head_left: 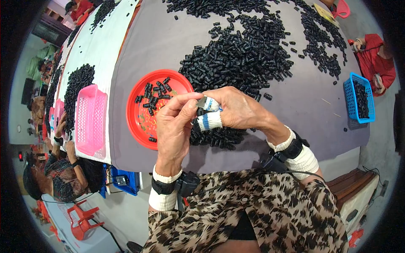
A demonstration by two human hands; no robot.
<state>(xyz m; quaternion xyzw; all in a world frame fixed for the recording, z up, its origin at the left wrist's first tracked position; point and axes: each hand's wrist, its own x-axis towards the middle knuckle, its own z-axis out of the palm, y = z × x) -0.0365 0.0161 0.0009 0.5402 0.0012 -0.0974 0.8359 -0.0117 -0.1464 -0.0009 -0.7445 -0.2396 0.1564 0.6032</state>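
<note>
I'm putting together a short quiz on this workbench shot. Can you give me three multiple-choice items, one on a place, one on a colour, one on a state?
1. Where is the red plate?
A. left of the hands
B. on the floor
C. inside the blue basket

2. What colour is the basket left of the plate?
A. green
B. pink
C. yellow

3. How do the left hand and right hand stand?
A. flat on the table
B. far apart
C. together, pinching a small piece

Answers: 1 A, it lies on the grey table beside the left hand. 2 B, its mesh is pink. 3 C, the fingertips meet on the piece.
</note>
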